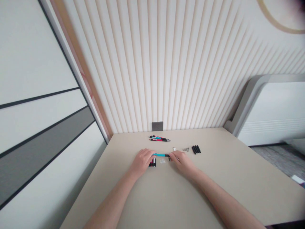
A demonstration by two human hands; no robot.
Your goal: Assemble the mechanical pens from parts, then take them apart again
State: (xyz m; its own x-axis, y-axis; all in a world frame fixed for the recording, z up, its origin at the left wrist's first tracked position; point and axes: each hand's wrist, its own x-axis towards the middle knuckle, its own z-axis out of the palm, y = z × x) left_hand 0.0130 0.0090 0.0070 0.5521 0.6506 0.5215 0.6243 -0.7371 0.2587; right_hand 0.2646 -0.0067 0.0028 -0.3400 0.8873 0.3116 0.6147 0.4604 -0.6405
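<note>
Both hands meet at the middle of a beige table [166,194]. My left hand [142,161] is closed on the left end of a teal pen barrel [161,155], held level just above the tabletop. My right hand [181,160] pinches the barrel's right end, where a dark tip piece shows. Under my left fingers lie a few pen parts in black, white and red [152,163]. A small clear piece [162,161] lies on the table between my hands.
Further back lie a few assembled pens [159,138], red, teal and black. To the right are a small white piece [174,149], tiny metal parts [186,149] and several black grips [196,149]. A grey wall socket [157,126] sits behind; a bed headboard [269,108] stands right.
</note>
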